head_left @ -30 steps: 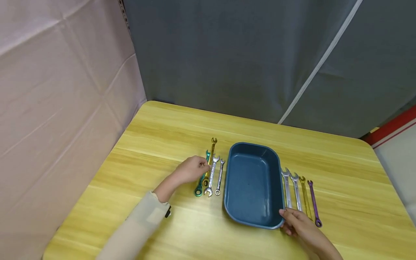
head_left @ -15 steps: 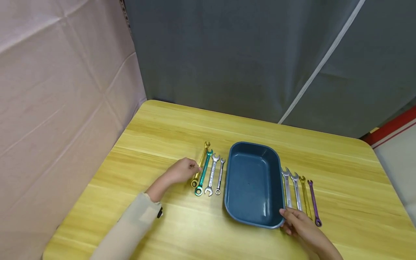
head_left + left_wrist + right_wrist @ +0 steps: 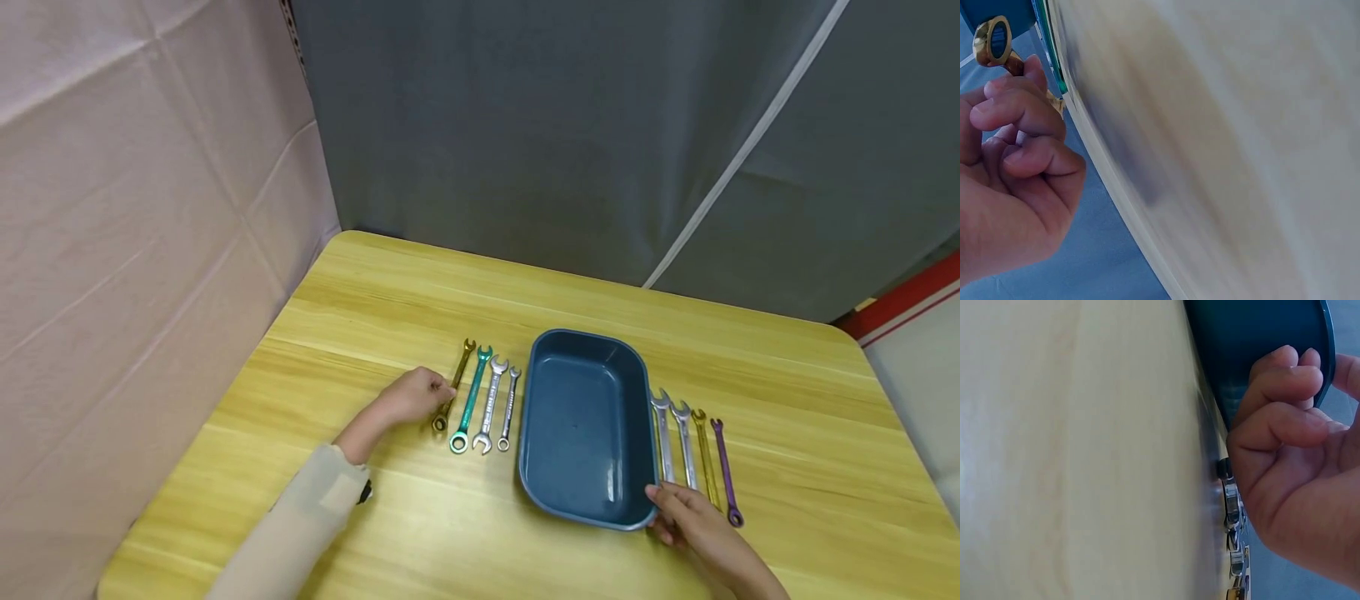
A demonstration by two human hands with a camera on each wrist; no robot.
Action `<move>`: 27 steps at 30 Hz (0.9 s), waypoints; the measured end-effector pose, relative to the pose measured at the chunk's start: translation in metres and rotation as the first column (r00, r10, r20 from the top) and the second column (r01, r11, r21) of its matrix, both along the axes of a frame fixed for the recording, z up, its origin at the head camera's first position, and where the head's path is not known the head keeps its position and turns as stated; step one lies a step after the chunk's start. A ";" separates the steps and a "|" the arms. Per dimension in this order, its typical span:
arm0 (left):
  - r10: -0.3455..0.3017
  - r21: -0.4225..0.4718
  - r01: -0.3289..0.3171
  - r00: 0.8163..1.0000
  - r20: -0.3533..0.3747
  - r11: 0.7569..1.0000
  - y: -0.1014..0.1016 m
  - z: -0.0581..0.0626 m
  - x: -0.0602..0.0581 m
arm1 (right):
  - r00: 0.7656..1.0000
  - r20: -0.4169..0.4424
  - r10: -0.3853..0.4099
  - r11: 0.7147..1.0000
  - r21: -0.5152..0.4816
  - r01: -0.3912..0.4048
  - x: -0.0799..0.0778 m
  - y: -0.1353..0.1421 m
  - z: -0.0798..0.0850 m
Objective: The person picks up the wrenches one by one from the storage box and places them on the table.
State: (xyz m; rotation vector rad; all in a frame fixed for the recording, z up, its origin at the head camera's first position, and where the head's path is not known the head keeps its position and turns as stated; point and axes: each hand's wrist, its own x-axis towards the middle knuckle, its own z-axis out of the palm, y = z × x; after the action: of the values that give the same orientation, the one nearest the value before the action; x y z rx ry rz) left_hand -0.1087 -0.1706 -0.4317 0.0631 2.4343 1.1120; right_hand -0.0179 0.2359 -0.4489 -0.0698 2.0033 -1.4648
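Observation:
My left hand (image 3: 414, 395) pinches a gold combination wrench (image 3: 461, 364) around its shank, at the left end of a row of wrenches. Its ring end (image 3: 982, 46) pokes out past the fingertips in the left wrist view. Just right of it lie a green ratchet wrench (image 3: 472, 393), a silver open-end wrench (image 3: 491, 403) and a smaller silver wrench (image 3: 511, 410). My right hand (image 3: 701, 527) grips the near right corner of a blue plastic bin (image 3: 573, 425), thumb over the rim and fingers curled against the outer wall (image 3: 1247, 331).
Right of the bin lie two silver wrenches (image 3: 685, 442), another gold wrench (image 3: 707, 458) and a purple wrench (image 3: 725, 471). All rest on a wood-grain table (image 3: 397, 517). A grey curtain (image 3: 525, 142) hangs behind, and a pale cloth (image 3: 150, 250) at the left.
My left hand has carried the gold wrench leftward, from over the green wrench to the green one's left side, and tilted it alongside. The right hand and the bin have stayed put.

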 end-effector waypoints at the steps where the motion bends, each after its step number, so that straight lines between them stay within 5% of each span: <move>1: 0.004 0.000 -0.004 1.000 0.002 1.000 0.000 0.000 0.000 | 1.000 0.001 -0.004 1.000 0.003 0.004 0.000 0.000 0.000; 27: -0.021 -0.177 0.023 1.000 0.010 0.984 0.006 -0.004 0.000 | 1.000 0.016 0.003 1.000 -0.007 -0.003 -0.003 0.001 -0.004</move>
State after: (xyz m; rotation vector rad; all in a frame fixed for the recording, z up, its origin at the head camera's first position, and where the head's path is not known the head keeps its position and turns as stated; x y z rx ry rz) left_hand -0.1090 -0.1646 -0.4354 0.0288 2.5077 0.8803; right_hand -0.0207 0.2370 -0.4524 -0.0634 1.9852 -1.4660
